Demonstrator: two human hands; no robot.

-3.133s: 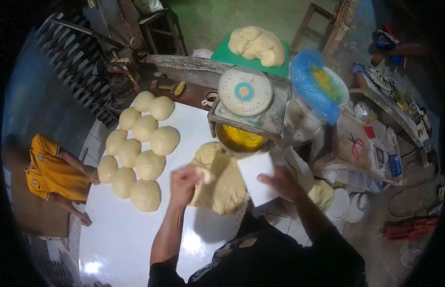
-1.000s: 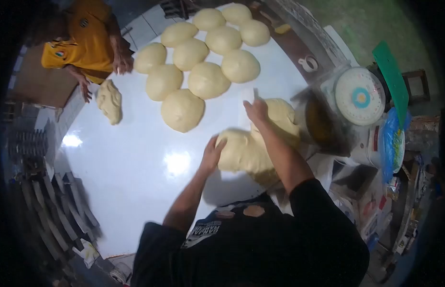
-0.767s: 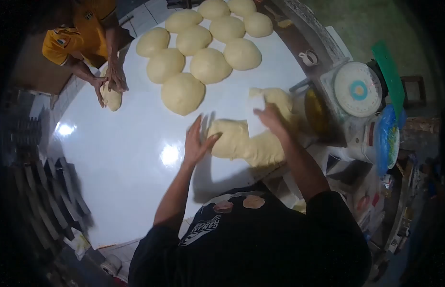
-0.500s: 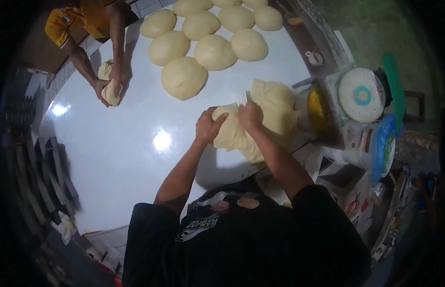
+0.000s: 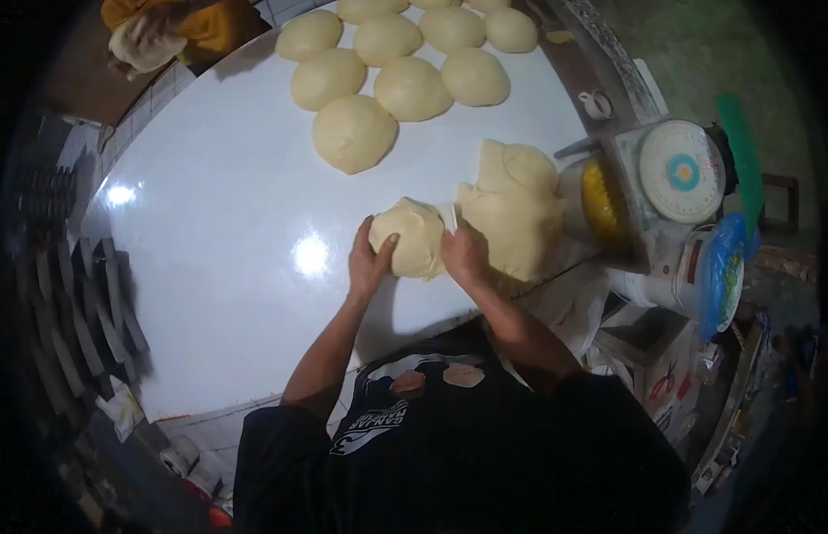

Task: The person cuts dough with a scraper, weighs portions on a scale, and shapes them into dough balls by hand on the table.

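Observation:
A cut piece of dough (image 5: pixel 409 240) lies on the white table between my hands. My left hand (image 5: pixel 369 262) grips its left side, thumb over the top and fingers around the edge. On its other side, my right hand (image 5: pixel 465 256) is closed on a white dough scraper (image 5: pixel 449 216), whose blade stands against the dough's right edge. Just right of it spreads the large dough mass (image 5: pixel 516 214), apart from the cut piece along most of the visible edge. Part of the scraper is hidden by my fingers.
Several round dough balls (image 5: pixel 354 133) sit at the table's far side. On the right stand a metal pot with yellow contents (image 5: pixel 601 203), a dial scale (image 5: pixel 681 169) and a bucket with blue plastic (image 5: pixel 721 276). A co-worker's hands hold dough (image 5: pixel 147 43) at top left.
The piece under my left hand has come away from the large mass and moved slightly left, with the scraper now between them. The co-worker has lifted dough off the table.

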